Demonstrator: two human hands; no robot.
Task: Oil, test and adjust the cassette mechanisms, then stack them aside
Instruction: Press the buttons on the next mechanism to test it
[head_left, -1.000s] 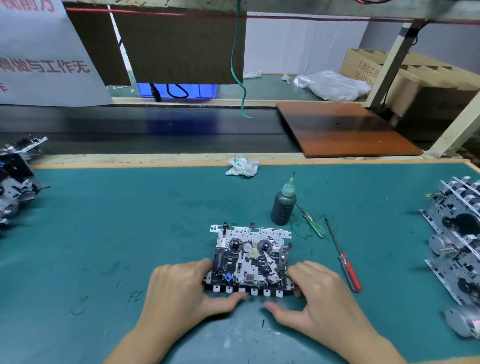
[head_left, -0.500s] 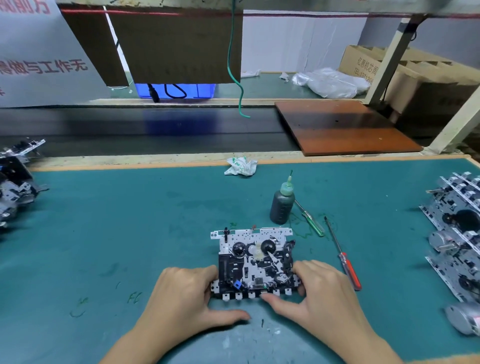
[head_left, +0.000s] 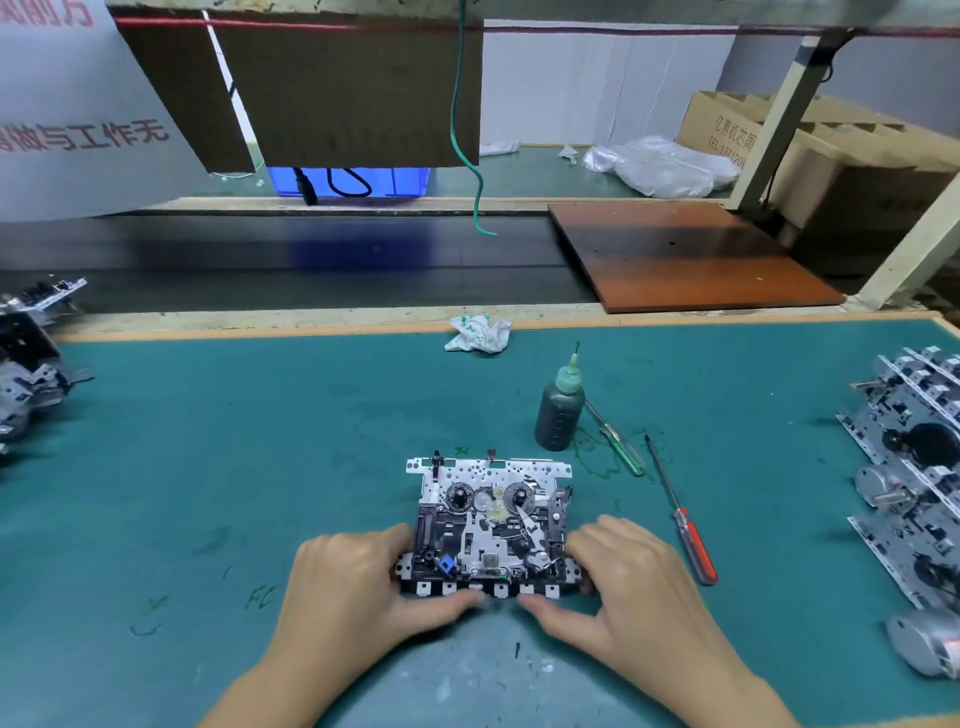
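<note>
Left hand (head_left: 358, 587) and right hand (head_left: 623, 582) grip cassette mechanism (head_left: 491, 525) lower centre, thumbs on keys; uneven press may tip it.

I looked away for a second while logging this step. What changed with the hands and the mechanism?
Little: both thumbs slid inward along the near key row of the cassette mechanism. The left hand and right hand still grip its sides. The oil bottle and red screwdriver stayed put.
</note>
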